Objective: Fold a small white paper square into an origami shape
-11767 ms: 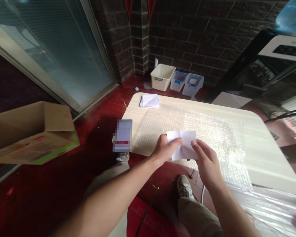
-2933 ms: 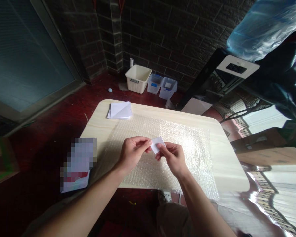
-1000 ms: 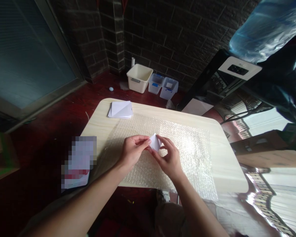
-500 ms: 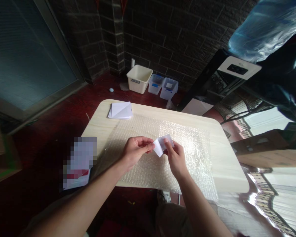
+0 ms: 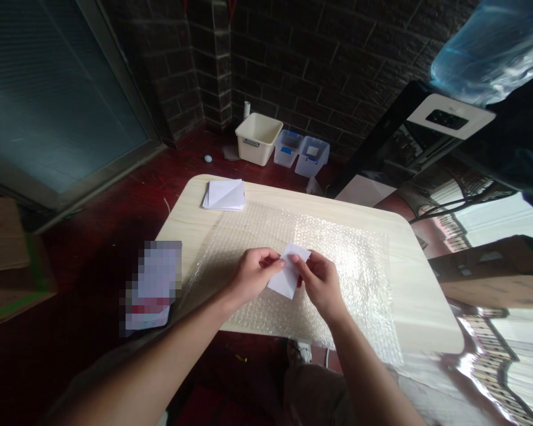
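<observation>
A small folded piece of white paper [image 5: 288,280] is held between both hands above the table. My left hand [image 5: 255,271] pinches its left edge between thumb and fingers. On the other side, my right hand [image 5: 322,281] grips it, thumb on top and fingers behind. Beneath the hands, clear bubble wrap [image 5: 257,310] lies spread over the pale wooden table [image 5: 420,290]. A stack of white paper sheets [image 5: 224,195] rests at the table's far left corner, the top one showing a diagonal line.
Beyond the table, a cream basket [image 5: 260,142] and two clear plastic bins [image 5: 311,158] stand on the floor by the brick wall. A water dispenser [image 5: 448,118] rises at the right, with a cardboard box [image 5: 493,269] below. A blurred-out item [image 5: 155,281] sits by the left edge.
The paper has turned and its raised left flap now lies flatter, so it looks like one narrow piece. Both hands have drawn closer around it. The view has shifted slightly.
</observation>
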Demonstrator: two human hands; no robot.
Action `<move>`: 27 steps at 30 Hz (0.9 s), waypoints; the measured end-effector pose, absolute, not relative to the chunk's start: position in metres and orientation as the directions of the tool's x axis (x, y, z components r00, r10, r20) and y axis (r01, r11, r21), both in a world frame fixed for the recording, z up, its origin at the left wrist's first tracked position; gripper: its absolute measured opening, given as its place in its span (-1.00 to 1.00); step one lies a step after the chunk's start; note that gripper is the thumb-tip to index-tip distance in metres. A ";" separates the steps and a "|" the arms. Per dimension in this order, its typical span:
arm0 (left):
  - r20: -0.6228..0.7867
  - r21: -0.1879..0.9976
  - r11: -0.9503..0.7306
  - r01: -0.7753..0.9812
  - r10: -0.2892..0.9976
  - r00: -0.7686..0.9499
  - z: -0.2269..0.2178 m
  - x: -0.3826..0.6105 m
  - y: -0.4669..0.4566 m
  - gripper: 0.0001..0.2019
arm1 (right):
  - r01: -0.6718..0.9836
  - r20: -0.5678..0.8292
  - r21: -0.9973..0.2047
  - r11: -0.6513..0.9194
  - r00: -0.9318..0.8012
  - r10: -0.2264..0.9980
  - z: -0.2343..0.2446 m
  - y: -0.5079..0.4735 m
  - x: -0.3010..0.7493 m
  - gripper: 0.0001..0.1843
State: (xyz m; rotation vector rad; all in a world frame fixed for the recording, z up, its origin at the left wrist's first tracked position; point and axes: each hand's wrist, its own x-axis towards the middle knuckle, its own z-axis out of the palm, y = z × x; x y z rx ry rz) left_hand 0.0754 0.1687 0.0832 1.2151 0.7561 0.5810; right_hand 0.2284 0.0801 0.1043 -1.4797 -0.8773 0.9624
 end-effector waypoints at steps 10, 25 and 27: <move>-0.204 0.925 0.360 -0.121 0.739 0.642 0.099 0.072 0.169 -0.74 | -0.081 -0.114 -0.992 -0.092 0.320 0.940 0.109 0.078 0.229 -0.67; -0.351 0.817 0.564 -0.122 0.653 0.671 0.102 0.068 0.170 -0.64 | 0.052 0.028 -0.999 0.013 0.292 0.956 0.112 0.069 0.236 -0.70; -0.365 0.795 0.599 -0.096 0.599 0.712 0.104 0.066 0.170 -0.56 | 0.114 0.046 -0.993 0.014 0.281 0.959 0.111 0.068 0.236 -0.65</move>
